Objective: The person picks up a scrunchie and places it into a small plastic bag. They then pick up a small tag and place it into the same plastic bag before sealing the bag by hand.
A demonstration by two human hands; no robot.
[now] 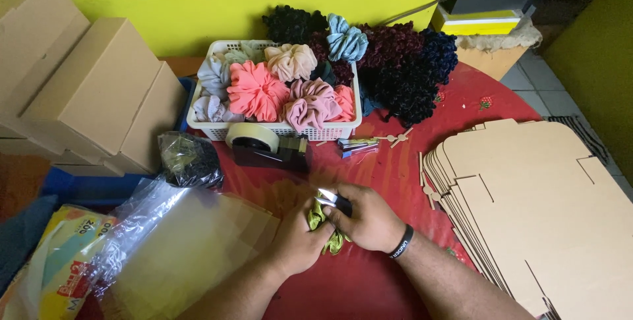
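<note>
We see 2 hands together on the red table (395, 175) | left hand (297, 241) and right hand (369, 218) both clamped on a lime-green scrunchie (323, 224) | tape dispenser (267, 145) just behind | flat cardboard stack (534, 195) at right.

Both hands, left hand (295, 241) and right hand (369, 218), sit close together at the middle of the red table (369, 280), bunched around a green scrunchie (324, 228). Open tabletop lies toward 6 o'clock between the forearms, and a narrow strip runs toward 1 o'clock. At 3 o'clock a stack of flat cardboard blanks (541, 208) blocks the whole right side. At 12 o'clock a tape dispenser (267, 145) stands just beyond the fingers, with a white basket (217, 129) of scrunchies behind it. At 9 o'clock clear plastic sleeves (178, 241) cover the surface; cardboard boxes (99, 96) wall off 10 o'clock.
</note>
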